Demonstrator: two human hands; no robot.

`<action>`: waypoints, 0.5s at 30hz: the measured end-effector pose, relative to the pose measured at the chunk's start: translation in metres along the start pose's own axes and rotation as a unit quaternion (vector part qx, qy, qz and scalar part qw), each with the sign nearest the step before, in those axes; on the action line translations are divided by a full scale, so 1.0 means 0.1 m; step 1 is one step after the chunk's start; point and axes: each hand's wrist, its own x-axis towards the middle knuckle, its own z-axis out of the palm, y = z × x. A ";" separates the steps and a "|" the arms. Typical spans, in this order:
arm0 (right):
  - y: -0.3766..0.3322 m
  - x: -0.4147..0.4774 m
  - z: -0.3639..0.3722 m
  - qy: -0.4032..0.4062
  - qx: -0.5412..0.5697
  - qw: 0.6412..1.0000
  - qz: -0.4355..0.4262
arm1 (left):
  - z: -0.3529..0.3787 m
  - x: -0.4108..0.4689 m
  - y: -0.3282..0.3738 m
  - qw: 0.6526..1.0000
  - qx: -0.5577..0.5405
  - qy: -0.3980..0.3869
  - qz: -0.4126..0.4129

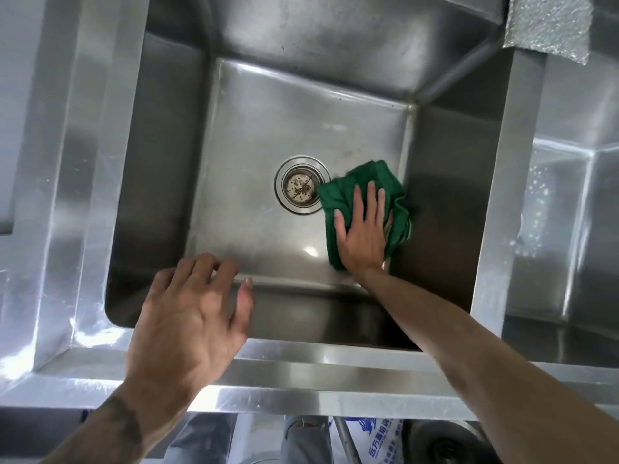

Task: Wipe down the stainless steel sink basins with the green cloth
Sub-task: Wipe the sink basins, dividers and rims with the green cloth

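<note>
A deep stainless steel sink basin fills the middle of the head view, with a round drain strainer in its floor. The green cloth lies crumpled on the basin floor, right of the drain and close to the right wall. My right hand lies flat on the cloth, fingers spread and pointing away from me, pressing it down. My left hand hovers over the near left edge of the basin, fingers apart and holding nothing. A second basin shows at the right, with water drops on its wall.
A silvery scouring pad rests on the rim at the top right. A steel divider separates the two basins. The front rim runs below my arms. Under it are a printed bag and trouser legs.
</note>
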 end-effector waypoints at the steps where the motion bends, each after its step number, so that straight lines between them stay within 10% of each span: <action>1: 0.01 -0.07 0.00 -0.015 -0.011 1.000 -0.003 | 0.00 0.00 0.00 1.000 0.003 -0.001 -0.001; 15: -0.17 0.23 0.01 0.046 -0.010 0.998 0.047 | -0.03 0.02 -0.01 1.000 -0.003 -0.011 0.005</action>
